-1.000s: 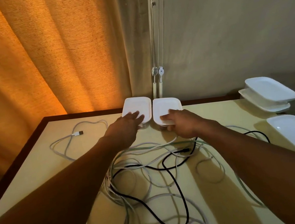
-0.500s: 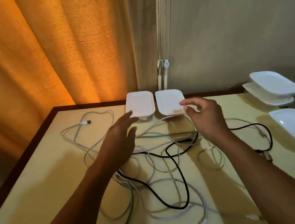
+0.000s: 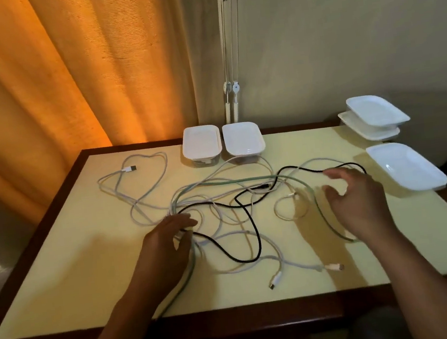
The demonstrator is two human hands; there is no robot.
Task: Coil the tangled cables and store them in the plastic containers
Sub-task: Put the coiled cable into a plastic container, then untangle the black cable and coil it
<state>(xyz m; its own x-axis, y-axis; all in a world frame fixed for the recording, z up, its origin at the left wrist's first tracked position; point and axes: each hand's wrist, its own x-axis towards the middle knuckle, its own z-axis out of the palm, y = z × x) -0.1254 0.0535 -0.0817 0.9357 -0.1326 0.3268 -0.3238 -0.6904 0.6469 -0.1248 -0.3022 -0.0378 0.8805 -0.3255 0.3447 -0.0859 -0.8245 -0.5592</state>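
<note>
Head view: tangled cables (image 3: 232, 181) sprawl mid-surface (image 3: 75, 270) before two lidded plastic containers (image 3: 201, 144), left hand (image 3: 166, 242) down on white strands, grip unclear, right hand (image 3: 359, 201) spread open, holding nothing; yanking one strand would likely tighten knots or drag the containers.

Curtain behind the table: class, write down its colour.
The curtain is orange, shown best in the head view.

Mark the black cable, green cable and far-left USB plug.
black cable (image 3: 258, 237), head view, on its near loop.
green cable (image 3: 232, 181), head view, on its straight far stretch.
USB plug (image 3: 130, 168), head view, on its body.
</note>
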